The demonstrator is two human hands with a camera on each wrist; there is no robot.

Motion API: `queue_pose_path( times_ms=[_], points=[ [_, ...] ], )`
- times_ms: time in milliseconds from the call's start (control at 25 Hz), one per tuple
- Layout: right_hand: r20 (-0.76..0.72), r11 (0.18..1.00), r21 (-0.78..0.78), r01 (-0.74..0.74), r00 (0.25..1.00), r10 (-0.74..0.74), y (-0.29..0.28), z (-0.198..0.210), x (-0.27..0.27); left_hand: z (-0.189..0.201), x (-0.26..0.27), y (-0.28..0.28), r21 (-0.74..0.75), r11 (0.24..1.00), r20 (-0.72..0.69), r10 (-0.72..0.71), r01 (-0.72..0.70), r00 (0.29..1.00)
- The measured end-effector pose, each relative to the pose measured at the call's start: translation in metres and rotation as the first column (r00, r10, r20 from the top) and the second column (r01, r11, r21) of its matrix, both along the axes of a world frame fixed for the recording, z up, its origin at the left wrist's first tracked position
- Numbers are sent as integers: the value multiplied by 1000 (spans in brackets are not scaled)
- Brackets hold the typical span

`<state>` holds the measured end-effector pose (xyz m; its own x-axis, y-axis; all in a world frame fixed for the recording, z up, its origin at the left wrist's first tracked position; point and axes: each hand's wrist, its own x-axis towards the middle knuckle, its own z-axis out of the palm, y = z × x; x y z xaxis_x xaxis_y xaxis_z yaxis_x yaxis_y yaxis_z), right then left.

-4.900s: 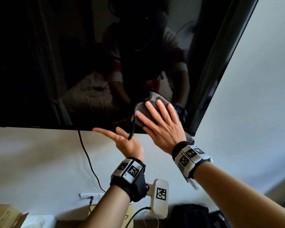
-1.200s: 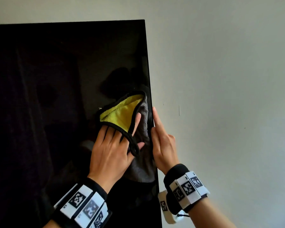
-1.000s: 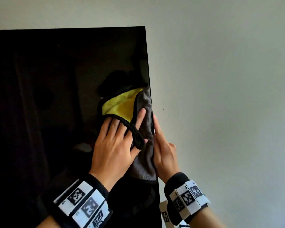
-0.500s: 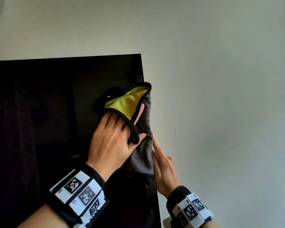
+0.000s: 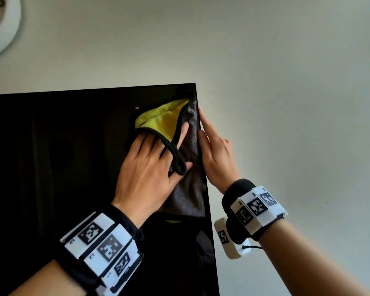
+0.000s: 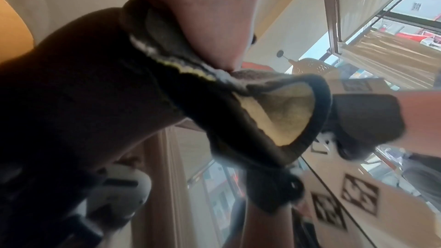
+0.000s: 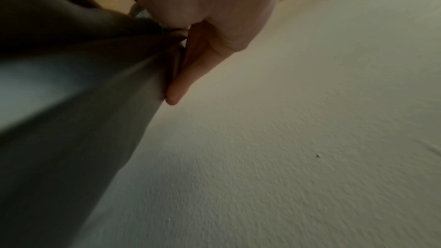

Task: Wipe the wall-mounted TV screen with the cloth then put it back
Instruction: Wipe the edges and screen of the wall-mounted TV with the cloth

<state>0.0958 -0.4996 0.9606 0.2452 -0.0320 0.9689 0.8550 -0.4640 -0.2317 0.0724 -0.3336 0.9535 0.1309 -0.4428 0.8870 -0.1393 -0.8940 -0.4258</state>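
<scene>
The left hand point(image 5: 150, 167) lies flat with fingers spread on the cloth point(image 5: 186, 182), pressing it to the TV screen point(image 5: 62, 157) at the upper right corner; a yellow fold turns back over the fingertips. The right hand point(image 5: 216, 154), fingers straight and holding nothing, rests along the screen's right edge, apparently steadying it. The wiping step looks under way. The next move likely calls for even pressure while sweeping across the unwiped glass.
</scene>
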Motion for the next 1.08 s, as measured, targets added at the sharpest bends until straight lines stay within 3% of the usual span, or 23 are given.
queue_pose_path(
  times_ms=[120,280,520,640,800,960,1080],
  points=[
    [36,1000,-14,19,999,-18,-3,-2,2,20,4,-4,-2,1000,23,-21,21,1000],
    [86,999,-49,2,996,2,-3,-1,2,23,4,-5,120,993,21,-23,20,1000],
    [0,998,-68,-17,1000,17,-5,2,-6,64,8,-10,88,996,22,-15,13,1000],
    [-79,998,-41,-44,996,40,-5,22,-15,71,8,1,215,977,24,-6,1,1000],
    [-57,996,-84,15,998,-20,-6,73,-25,92,0,36,391,919,-6,52,-46,999],
    [81,933,-255,255,967,-242,1,111,-26,78,-1,41,255,965,-18,71,-65,997],
    [80,868,-369,332,942,-326,16,119,-27,61,2,44,159,987,-24,31,-27,999]
  ],
)
